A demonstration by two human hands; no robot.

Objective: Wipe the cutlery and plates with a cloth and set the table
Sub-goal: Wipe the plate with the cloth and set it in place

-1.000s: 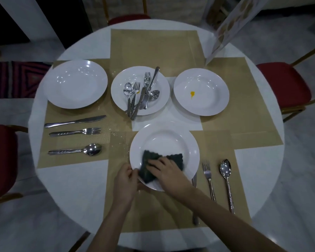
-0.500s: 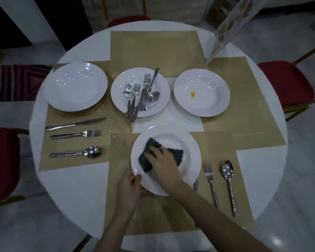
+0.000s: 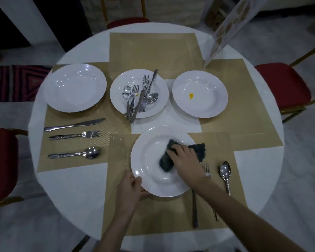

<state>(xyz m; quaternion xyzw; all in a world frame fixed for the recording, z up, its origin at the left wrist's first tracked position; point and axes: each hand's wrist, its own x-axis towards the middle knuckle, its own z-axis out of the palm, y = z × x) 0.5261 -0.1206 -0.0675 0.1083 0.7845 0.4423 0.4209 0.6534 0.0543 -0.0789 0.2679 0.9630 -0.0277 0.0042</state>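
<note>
A white plate (image 3: pixel 149 160) lies on the near placemat in front of me. My right hand (image 3: pixel 186 160) presses a dark cloth (image 3: pixel 198 150) onto its right half. My left hand (image 3: pixel 129 188) grips the plate's near-left rim. To the plate's right lie a knife (image 3: pixel 195 210), a fork (image 3: pixel 207 171) and a spoon (image 3: pixel 225 172), partly hidden by my right forearm. A middle plate (image 3: pixel 120 91) holds a pile of cutlery (image 3: pixel 140 99). The right plate (image 3: pixel 213 91) carries a yellow stain (image 3: pixel 191 96). The left plate (image 3: pixel 75 88) looks clean.
A knife (image 3: pixel 75 124), fork (image 3: pixel 75 135) and spoon (image 3: pixel 75 154) lie in a row on the left placemat. The round white table (image 3: pixel 71 193) has beige placemats (image 3: pixel 153 50) and red chairs (image 3: pixel 282 88) around it. A slanted printed card (image 3: pixel 225 28) stands at the far right.
My right hand has slid the cloth from the plate's near-left part up and across to its right side. My left hand has stayed on the rim.
</note>
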